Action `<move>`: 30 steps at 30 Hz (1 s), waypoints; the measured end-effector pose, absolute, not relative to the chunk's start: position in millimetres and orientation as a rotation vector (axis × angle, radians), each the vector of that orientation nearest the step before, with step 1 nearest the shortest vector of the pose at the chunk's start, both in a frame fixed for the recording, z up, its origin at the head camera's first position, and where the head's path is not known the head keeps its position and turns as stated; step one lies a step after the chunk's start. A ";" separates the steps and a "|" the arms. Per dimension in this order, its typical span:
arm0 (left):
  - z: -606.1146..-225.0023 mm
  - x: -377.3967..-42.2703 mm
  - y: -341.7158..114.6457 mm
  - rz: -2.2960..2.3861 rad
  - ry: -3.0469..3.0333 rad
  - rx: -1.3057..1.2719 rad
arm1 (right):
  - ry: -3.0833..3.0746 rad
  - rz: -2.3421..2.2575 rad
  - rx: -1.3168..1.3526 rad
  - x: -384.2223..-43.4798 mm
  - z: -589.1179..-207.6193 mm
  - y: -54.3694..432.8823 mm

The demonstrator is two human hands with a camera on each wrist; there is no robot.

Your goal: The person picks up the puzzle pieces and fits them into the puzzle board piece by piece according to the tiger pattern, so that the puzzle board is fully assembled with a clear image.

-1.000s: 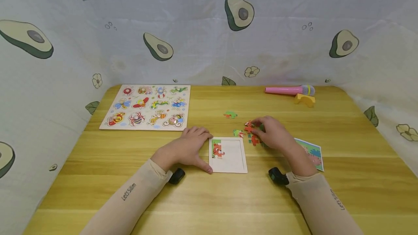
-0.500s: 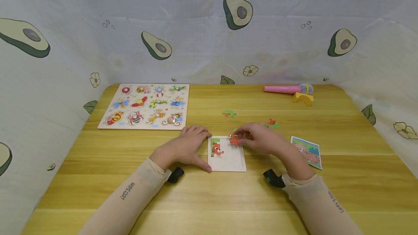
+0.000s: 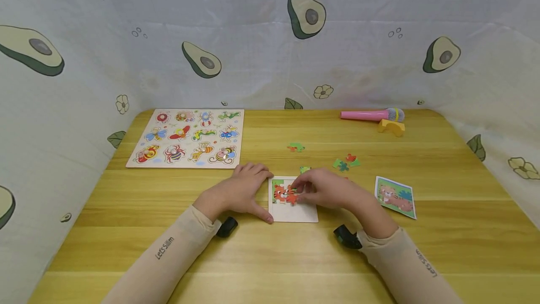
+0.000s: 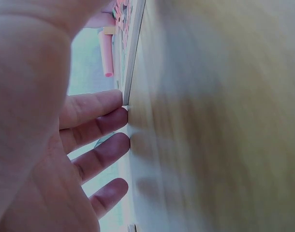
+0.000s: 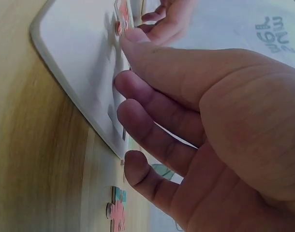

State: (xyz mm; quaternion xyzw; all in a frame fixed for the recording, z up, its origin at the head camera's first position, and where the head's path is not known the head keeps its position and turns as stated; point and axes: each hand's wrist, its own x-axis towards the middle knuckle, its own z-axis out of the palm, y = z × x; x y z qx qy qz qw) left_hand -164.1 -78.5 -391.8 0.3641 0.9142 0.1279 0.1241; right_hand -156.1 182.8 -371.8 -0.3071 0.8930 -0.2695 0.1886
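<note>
My right hand (image 3: 326, 189) pinches an orange tiger jigsaw piece (image 3: 292, 197) between thumb and fingertips, low over the white puzzle tray (image 3: 293, 215). The piece lies right beside the tiger-face pieces (image 3: 278, 192) in the tray's upper left; my fingers partly cover it. In the right wrist view, the thumb tip is at the orange piece (image 5: 122, 19), while the other fingers curve over the tray's pale base (image 5: 72, 43). My left hand (image 3: 244, 191) rests along the tray's left side, index finger at the upper corner and thumb at the lower one. Its fingers (image 4: 96, 108) look nearly straight.
Loose jigsaw pieces lie behind the tray, including a green one (image 3: 297, 147) and a dark green one (image 3: 343, 166). A picture card (image 3: 395, 196) is at right. A pink toy microphone (image 3: 367, 115), a yellow block (image 3: 391, 127) and an insect puzzle board (image 3: 185, 165) sit farther back.
My right hand has picked an orange piece from the pile right of the tray and carried it left to beside the tiger-face pieces. My left hand has stayed at the tray's edge.
</note>
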 end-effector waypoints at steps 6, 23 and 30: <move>-392.9 -164.4 -78.4 0.363 2.668 1.065 | 2.527 -0.741 -0.844 -155.3 -372.4 180.3; -391.1 -163.4 -78.1 0.353 2.672 1.070 | 2.519 -0.786 -0.957 -153.9 -376.3 174.5; -392.1 -163.0 -77.9 0.354 2.674 1.071 | 2.552 -0.770 -0.980 -152.7 -380.6 172.2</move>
